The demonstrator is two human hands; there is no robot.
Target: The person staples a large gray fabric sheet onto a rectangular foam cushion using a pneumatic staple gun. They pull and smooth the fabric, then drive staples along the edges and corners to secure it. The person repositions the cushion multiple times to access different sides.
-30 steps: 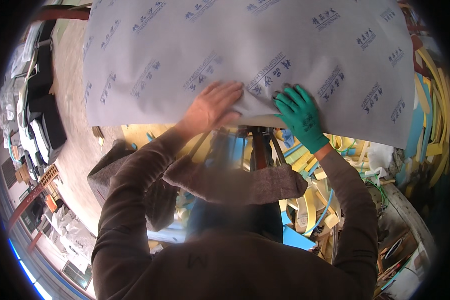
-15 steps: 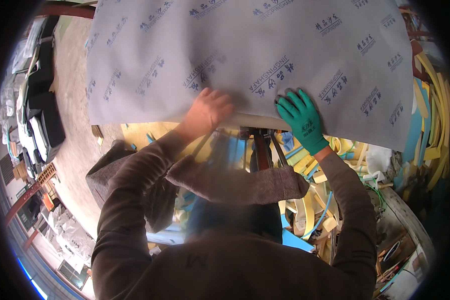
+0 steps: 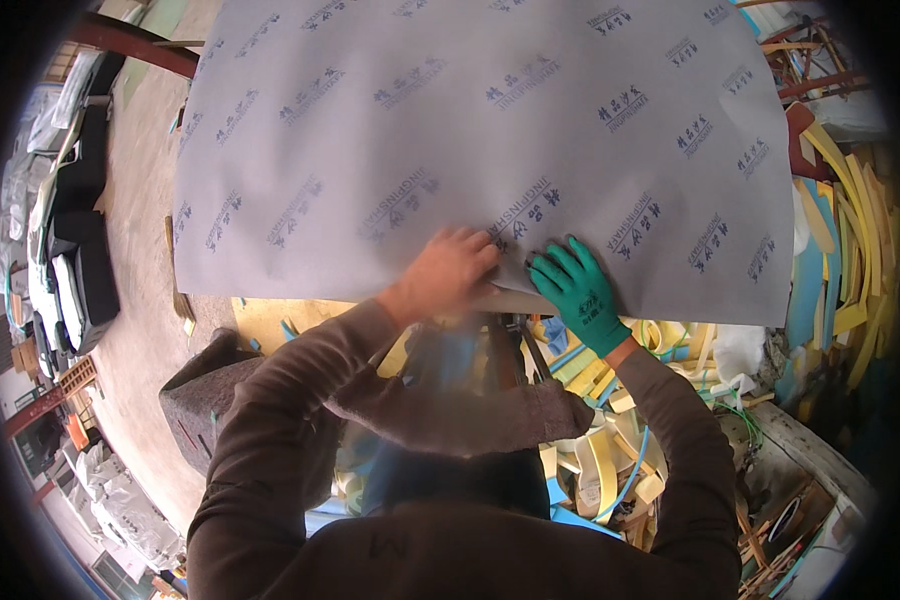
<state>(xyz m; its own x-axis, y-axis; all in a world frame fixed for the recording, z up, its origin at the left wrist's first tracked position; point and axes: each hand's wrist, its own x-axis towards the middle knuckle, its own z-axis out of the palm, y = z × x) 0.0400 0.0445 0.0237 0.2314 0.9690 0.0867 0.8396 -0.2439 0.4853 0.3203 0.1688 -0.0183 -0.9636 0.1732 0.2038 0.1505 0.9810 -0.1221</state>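
Note:
A wide grey printed fabric sheet with blue lettering lies spread across the upper part of the view. At its near edge my bare left hand has its fingers bent and closed on the fabric; the thumb is hidden and the hand slightly blurred. Just to the right, my right hand wears a green glove with dark fingertips. Its fingers are stretched out over the sheet, close to the edge. Below both hands hangs a curved piece of brown plush fabric, partly blurred, in front of my legs.
Yellow and blue foam offcuts are heaped below the sheet, with long foam strips at right. A grey-brown cloth-covered piece stands by my left arm. Black padded pieces line the far left, past the concrete floor.
The sheet's near edge and both hands appear lower in the picture, as the whole view has shifted. My left hand has slid right, closer to the gloved right hand.

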